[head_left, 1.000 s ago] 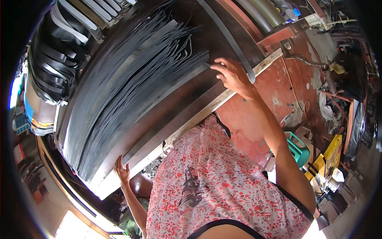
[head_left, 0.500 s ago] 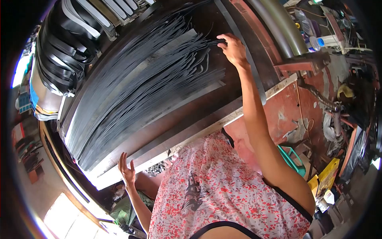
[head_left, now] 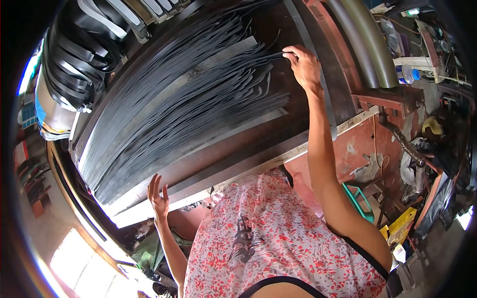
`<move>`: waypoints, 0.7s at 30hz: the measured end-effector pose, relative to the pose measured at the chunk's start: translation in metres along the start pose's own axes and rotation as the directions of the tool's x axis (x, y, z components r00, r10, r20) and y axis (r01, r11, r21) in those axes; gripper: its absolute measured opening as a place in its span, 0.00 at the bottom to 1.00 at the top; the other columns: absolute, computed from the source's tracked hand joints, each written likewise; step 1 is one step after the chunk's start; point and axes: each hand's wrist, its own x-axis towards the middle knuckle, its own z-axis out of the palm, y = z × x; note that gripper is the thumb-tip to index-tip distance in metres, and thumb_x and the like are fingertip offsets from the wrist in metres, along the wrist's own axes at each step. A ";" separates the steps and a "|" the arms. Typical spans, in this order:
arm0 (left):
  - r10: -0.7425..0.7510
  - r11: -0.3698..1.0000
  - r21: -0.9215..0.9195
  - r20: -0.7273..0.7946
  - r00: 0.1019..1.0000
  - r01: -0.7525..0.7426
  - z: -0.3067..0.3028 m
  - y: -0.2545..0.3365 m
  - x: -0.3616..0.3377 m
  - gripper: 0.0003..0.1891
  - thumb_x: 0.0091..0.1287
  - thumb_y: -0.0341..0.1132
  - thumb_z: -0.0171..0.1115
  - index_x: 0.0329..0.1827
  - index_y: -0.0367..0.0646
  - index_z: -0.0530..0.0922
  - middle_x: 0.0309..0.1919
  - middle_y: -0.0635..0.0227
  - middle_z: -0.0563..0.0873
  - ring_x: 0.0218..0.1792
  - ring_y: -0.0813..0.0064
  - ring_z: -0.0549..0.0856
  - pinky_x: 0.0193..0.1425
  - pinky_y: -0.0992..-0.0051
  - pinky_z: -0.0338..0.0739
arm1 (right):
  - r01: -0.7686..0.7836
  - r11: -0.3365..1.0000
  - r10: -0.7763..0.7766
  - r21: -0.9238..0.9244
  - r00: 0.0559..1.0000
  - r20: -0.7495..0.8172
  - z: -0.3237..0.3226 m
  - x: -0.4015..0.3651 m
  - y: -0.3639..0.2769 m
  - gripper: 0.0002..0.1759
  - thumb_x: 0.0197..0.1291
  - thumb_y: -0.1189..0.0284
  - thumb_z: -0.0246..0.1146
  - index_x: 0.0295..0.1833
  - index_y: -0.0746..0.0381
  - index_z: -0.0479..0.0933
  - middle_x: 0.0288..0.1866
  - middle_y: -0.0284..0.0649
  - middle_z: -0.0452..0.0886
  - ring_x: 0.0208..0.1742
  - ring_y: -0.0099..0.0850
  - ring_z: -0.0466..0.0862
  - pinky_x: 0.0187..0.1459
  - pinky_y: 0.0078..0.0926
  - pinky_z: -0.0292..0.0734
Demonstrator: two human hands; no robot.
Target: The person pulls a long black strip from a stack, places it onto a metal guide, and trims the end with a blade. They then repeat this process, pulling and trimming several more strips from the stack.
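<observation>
A thick layer of long, thin black strips [head_left: 164, 116] fans across the dark worktable [head_left: 258, 130], their loose ends bunched toward the right. My right hand [head_left: 305, 67] is closed in a pinch at the far right of the layer, with the ends of a few strips between thumb and fingers. Near the table's front left edge, my left hand [head_left: 158, 198] is raised with its fingers apart and nothing in it. Wider flat grey strips [head_left: 248, 120] show under and beside the thin ones.
Black belt-like straps [head_left: 69, 69] hang in a bundle at the upper left. Large olive rolls [head_left: 365, 44] lie beyond the table's right end, near a red metal frame [head_left: 343, 44]. A green stool [head_left: 358, 201] and a yellow object [head_left: 401, 226] stand low at the right.
The view has shifted slightly. My right hand keeps its pinch on the strip ends and appears a little farther right. My left hand stays open by the front edge.
</observation>
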 end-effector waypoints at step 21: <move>0.619 0.745 0.074 -0.445 0.647 -0.663 -0.125 0.310 0.305 0.13 0.63 0.37 0.58 0.36 0.33 0.81 0.27 0.48 0.84 0.24 0.48 0.84 0.30 0.53 0.80 | 0.389 0.855 -0.283 0.343 0.904 -0.320 -0.121 0.081 -0.192 0.26 0.63 0.70 0.68 0.63 0.63 0.67 0.52 0.40 0.82 0.53 0.31 0.81 0.57 0.29 0.72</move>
